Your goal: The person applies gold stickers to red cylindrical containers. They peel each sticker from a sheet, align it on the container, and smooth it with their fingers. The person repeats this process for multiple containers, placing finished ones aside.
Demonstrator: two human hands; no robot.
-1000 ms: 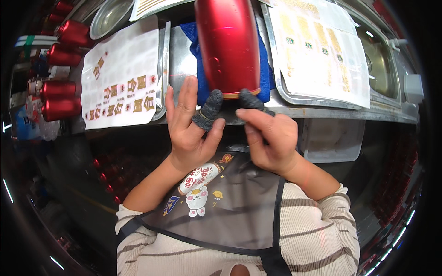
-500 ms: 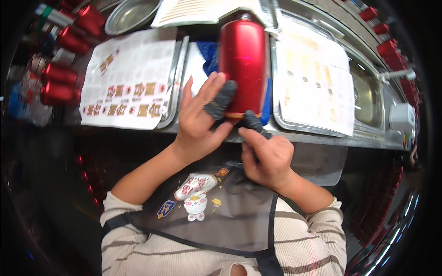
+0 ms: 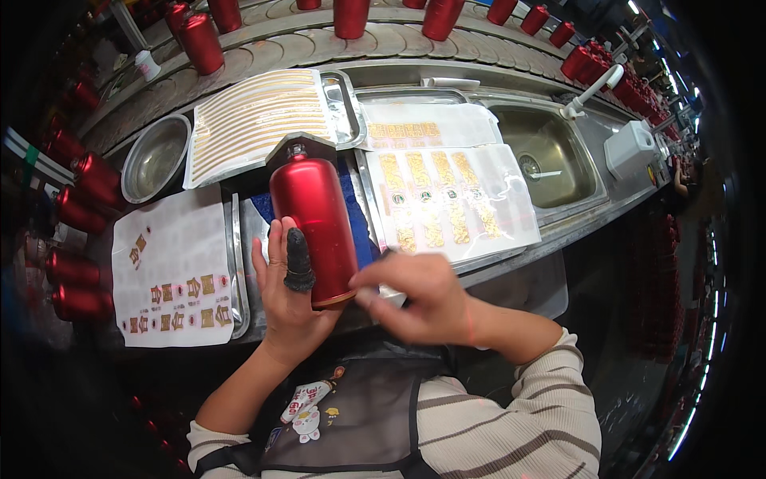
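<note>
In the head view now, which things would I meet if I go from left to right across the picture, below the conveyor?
Red bottles at the left edge → white sheet with gold-brown motifs → large red bottle → right hand → metal sink → white plastic canister.

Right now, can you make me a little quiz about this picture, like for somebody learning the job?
1. True or false: the sink is to the right of the red bottle beside the left hand.
2. Pick one: the cloth near that bottle is A) green, B) blue, C) yellow.
3. Which of the hands clearly shows a dark finger cover?

Key: 1. True. 2. B. 3. The left hand.
</note>
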